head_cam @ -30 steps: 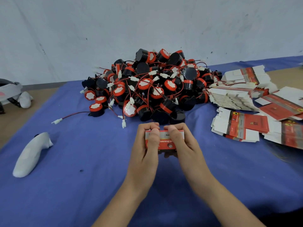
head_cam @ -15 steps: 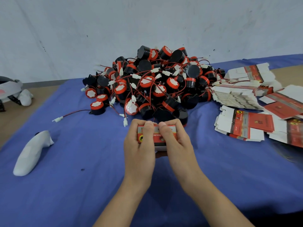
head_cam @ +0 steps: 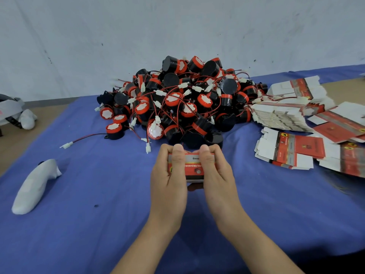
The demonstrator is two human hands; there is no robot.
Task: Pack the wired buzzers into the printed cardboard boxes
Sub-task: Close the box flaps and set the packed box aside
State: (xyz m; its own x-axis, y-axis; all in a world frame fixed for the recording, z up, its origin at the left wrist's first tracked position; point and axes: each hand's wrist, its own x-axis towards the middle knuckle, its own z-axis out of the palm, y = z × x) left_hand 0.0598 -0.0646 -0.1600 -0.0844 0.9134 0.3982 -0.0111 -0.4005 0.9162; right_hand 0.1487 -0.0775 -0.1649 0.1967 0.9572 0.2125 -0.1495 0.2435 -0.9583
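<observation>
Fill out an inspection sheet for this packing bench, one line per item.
Surface: blue cloth over the table, one small dark speck.
Job's things: heaped buzzer pile; flat box blanks stacked at right; one printed box held.
Clutter: white handheld object lying at left.
Hands: left hand and right hand both grip the printed box, thumbs on top.
Cables: red-black leads tangled through the pile; one stray buzzer trails its lead across the cloth.
Surroundings: pale wall behind; white gear at far left.
</observation>
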